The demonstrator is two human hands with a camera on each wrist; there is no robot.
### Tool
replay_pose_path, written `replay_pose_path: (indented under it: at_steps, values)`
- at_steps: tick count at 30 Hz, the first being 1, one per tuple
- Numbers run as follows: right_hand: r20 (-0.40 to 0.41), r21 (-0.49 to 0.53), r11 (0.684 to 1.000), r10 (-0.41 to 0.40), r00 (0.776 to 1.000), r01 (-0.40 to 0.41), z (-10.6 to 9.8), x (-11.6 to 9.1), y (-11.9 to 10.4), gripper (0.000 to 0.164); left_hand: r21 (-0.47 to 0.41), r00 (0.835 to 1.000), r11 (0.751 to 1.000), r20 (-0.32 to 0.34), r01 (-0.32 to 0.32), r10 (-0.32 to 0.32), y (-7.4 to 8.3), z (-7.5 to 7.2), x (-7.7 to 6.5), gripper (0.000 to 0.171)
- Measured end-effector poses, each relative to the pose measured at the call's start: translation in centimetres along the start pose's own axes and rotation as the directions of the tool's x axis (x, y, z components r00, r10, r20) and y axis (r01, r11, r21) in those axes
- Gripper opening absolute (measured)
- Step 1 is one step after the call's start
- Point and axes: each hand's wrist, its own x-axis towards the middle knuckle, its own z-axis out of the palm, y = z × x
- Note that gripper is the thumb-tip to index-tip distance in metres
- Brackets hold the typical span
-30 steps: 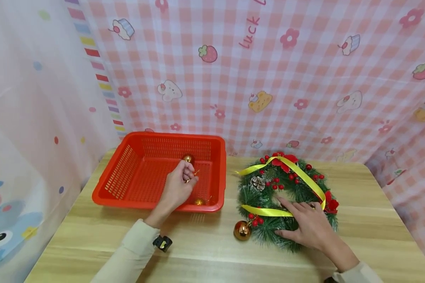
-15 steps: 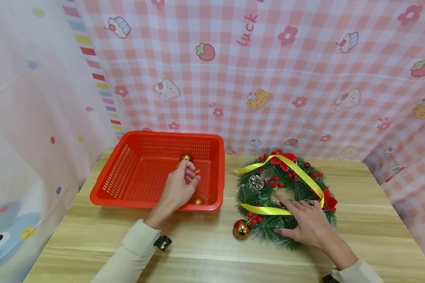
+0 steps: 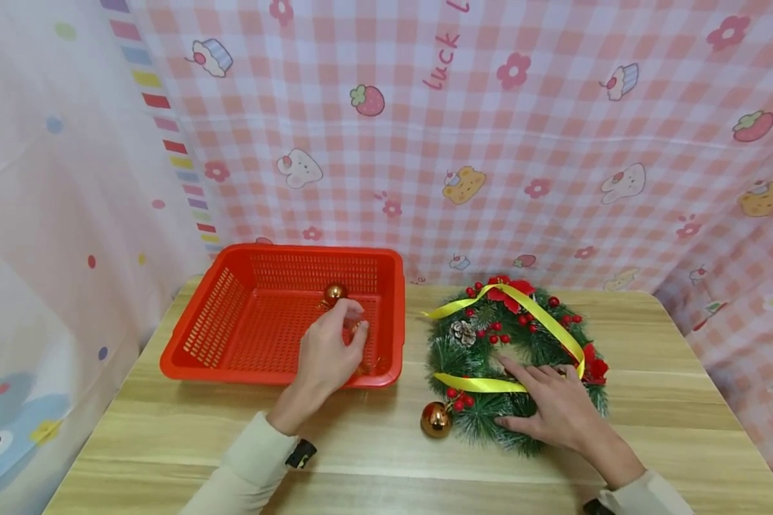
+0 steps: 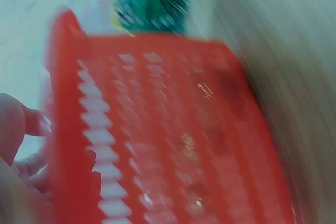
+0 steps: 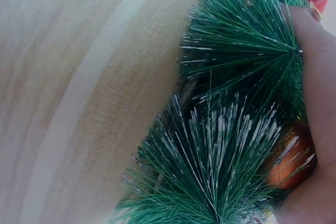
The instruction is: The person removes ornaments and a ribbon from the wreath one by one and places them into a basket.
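My left hand (image 3: 327, 354) reaches into the red basket (image 3: 228, 372), its thumb and fingertips loosely bent and apart. Close by its fingertips shows a small gold ornament (image 3: 356, 329), partly hidden by the hand. A shiny copper-coloured Christmas ball (image 3: 335, 293) lies just beyond the fingers in the basket. In the blurred left wrist view, the basket (image 4: 157, 45) covers part of the left hand (image 4: 16, 145). My right hand (image 3: 557, 408) rests with extended fingers on the green Christmas wreath (image 3: 479, 422); the thumb lies apart from the index finger.
A yellow ribbon (image 3: 554, 325) lies loose across the wreath, among red berries, red flowers and a pine cone (image 3: 462, 333). Another copper-coloured ball (image 3: 436, 420) sits at the wreath's left front edge. The wooden table (image 3: 386, 465) meets a checked curtain (image 3: 412, 143) behind.
My left thumb and fingers have spread apart, and the hand has shifted slightly nearer the basket's right side. The right hand stays on the wreath. The head view has shifted a little.
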Motion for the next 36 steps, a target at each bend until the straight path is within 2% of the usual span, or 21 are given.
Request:
replay_pose_path:
  at_steps: [2,5,8,12,15,18,21,25,30,32,36]
  values:
    - [0.002,0.001,1.000,0.002,1.000,-0.002,0.0,0.0,0.0,0.097,-0.098,0.999,0.994,0.024,-0.041,0.044,1.3,0.3,-0.6,0.016]
    - [0.001,-0.002,1.000,0.003,1.000,-0.003,0.1,0.0,0.1,0.097,-0.218,0.988,0.971,0.097,-0.095,0.119,3.4,0.9,-1.9,0.019]
    - [-0.001,-0.004,1.000,0.004,1.000,-0.004,0.2,0.0,0.1,0.096,-0.283,0.962,0.949,0.188,-0.141,0.199,5.4,1.8,-3.5,0.021]
    - [-0.005,-0.001,1.000,0.008,1.000,-0.008,0.1,0.0,0.1,0.096,-0.324,0.920,0.937,0.311,-0.131,0.236,6.9,3.4,-5.3,0.023]
    - [-0.012,0.002,1.000,0.007,1.000,-0.007,0.2,0.1,0.1,0.096,-0.315,0.901,0.944,0.375,-0.099,0.220,7.3,4.6,-6.2,0.029]
    - [-0.016,0.001,1.000,0.006,1.000,-0.006,0.2,0.1,0.1,0.096,-0.267,0.895,0.960,0.404,-0.084,0.191,7.2,5.7,-6.8,0.037]
    - [-0.020,-0.001,1.000,0.005,1.000,-0.005,0.2,0.0,0.2,0.096,-0.201,0.901,0.977,0.409,-0.066,0.145,7.1,6.8,-7.1,0.044]
    - [-0.027,-0.003,1.000,-0.001,1.000,0.001,0.2,0.0,0.1,0.096,-0.155,0.908,0.988,0.414,0.005,0.060,6.8,7.8,-7.4,0.046]
    - [-0.036,-0.011,1.000,-0.005,0.999,0.005,0.2,-0.1,0.1,0.096,-0.145,0.898,0.985,0.440,0.097,-0.023,6.4,8.8,-7.2,0.048]
    - [-0.038,-0.012,1.000,-0.006,0.999,0.006,0.2,-0.1,0.1,0.096,-0.143,0.898,0.985,0.439,0.100,-0.028,6.2,9.1,-7.1,0.049]
    - [-0.041,-0.016,1.000,-0.011,0.999,0.011,0.2,-0.1,0.1,0.096,-0.107,0.911,0.991,0.412,0.076,-0.025,6.0,9.6,-7.0,0.050]
